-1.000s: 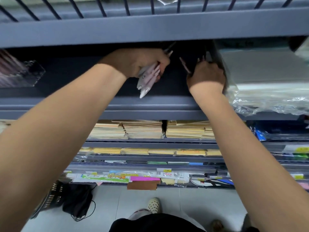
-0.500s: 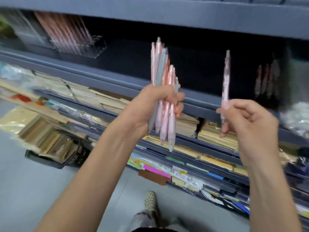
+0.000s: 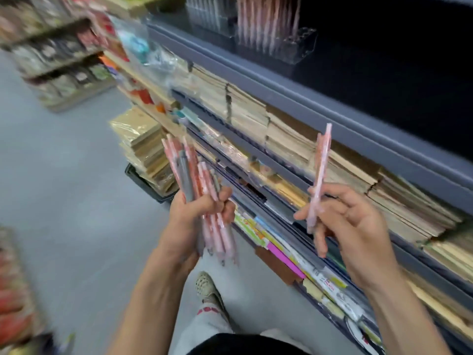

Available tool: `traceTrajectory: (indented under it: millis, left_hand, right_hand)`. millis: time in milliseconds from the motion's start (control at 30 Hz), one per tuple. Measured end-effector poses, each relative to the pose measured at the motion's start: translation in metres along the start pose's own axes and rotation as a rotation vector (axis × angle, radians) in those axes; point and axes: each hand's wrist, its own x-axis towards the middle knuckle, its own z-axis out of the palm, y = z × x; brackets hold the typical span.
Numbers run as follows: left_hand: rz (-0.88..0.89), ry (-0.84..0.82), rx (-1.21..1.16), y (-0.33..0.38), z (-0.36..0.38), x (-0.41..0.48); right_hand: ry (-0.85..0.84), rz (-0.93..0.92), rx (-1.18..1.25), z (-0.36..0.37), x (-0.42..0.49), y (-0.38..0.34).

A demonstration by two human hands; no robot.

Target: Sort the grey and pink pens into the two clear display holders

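Hands both occupied, well below the holders: left hand [image 3: 202, 211] clenched round a fanned bundle of pens [image 3: 201, 175], mostly pink with one grey pen [image 3: 184, 175] among them; right hand [image 3: 353, 221] pinching a single pink pen [image 3: 318, 180] low on its barrel, held upright.

Likely faults: pens sliding from the splayed bundle to the floor [image 3: 64, 175]; the lone pen pivoting in so low a pinch; the grey pen overlooked among pink and slotted wrongly.

On the upper shelf [image 3: 332, 108], two clear display holders side by side: right holder [image 3: 299, 44] with pink pens upright and free slots at its right end; left holder [image 3: 212, 19] with greyish pens, blurred.
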Motion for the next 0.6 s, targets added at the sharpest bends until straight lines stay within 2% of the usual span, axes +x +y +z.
traceTrajectory:
  millis: [233, 433, 600]
  left_hand:
    - [0.066, 0.086, 0.046, 0.060, -0.089, 0.048]
    - [0.055, 0.023, 0.127, 0.112, -0.147, 0.112]
    - [0.019, -0.070, 0.125, 0.140, -0.172, 0.159]
  right_hand:
    - [-0.132, 0.057, 0.000, 0.113, 0.087, 0.007]
    - [-0.068, 0.076, -0.028, 0.197, 0.159, 0.012]
    - [0.019, 0.096, -0.076, 0.234, 0.199, 0.010]
